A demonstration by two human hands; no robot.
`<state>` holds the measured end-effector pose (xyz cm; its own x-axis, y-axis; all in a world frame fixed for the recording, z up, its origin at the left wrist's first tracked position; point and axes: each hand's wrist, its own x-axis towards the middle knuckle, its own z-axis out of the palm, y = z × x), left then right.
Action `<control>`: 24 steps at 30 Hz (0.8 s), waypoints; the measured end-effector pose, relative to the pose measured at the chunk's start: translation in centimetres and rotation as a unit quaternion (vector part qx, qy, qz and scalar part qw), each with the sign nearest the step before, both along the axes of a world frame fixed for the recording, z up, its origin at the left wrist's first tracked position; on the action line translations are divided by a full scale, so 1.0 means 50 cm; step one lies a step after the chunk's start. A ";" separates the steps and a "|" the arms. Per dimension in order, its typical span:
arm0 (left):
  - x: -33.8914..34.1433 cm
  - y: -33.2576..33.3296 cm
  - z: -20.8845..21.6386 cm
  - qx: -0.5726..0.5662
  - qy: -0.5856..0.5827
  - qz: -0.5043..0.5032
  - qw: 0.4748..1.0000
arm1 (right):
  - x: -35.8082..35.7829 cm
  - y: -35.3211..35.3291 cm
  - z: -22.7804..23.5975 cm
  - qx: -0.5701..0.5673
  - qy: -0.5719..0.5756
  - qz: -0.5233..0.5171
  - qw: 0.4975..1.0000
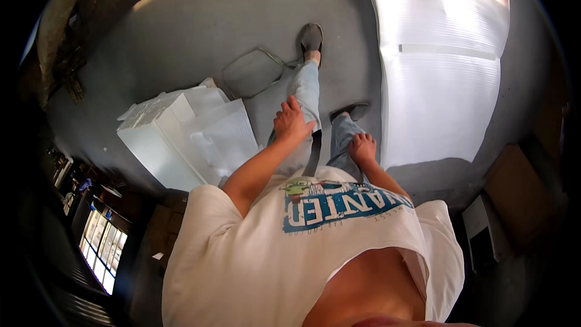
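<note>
My left hand hangs in front of my left thigh, above the light blue jeans. Its thumb stands apart from loosely bent fingers, and I see nothing in it. Close over the right leg of the jeans is my right hand, back up, with fingers slightly apart and bent downward. No object shows in it, though its palm is hidden. Whether either hand touches the cloth I cannot tell. A dark strap hangs between my legs. My left shoe is far ahead of the right shoe.
White foam sheets lie in a big stack on the right. White blocks and sheets stand at the left. A thin greenish strap loops across the grey floor by my left foot. Cardboard leans at the lower right.
</note>
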<state>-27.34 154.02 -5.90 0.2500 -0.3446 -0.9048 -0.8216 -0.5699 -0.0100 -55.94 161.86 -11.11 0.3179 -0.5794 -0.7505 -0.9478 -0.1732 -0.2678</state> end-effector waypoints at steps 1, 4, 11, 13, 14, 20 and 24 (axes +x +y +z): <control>0.005 -0.021 -0.007 -0.012 -0.009 -0.004 1.000 | 0.007 -0.010 0.002 0.040 0.045 0.022 0.998; 0.033 -0.057 -0.025 0.001 -0.011 0.006 1.000 | 0.057 -0.034 0.058 0.054 0.012 0.001 0.998; 0.049 -0.052 -0.037 0.043 -0.004 0.019 0.999 | 0.187 -0.064 0.214 0.045 -0.097 0.018 0.994; 0.060 -0.047 -0.029 0.040 0.022 0.019 0.999 | 0.214 -0.088 0.223 0.066 -0.122 0.017 0.990; 0.066 -0.034 -0.036 0.024 0.029 0.024 0.999 | 0.219 -0.080 0.211 0.031 -0.156 -0.001 0.987; 0.193 0.055 -0.112 0.065 0.218 0.337 0.914 | 0.234 -0.060 0.202 0.029 -0.154 0.000 0.988; 0.230 0.116 -0.084 0.107 0.239 0.395 0.881 | 0.219 -0.045 0.195 -0.034 -0.171 -0.063 0.983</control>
<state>-15.86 159.84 -10.12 -0.0918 -0.0421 -0.9949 -0.1094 -0.9926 0.0521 -45.02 159.59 -1.34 0.4666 -0.6751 -0.5714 -0.8199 -0.0878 -0.5657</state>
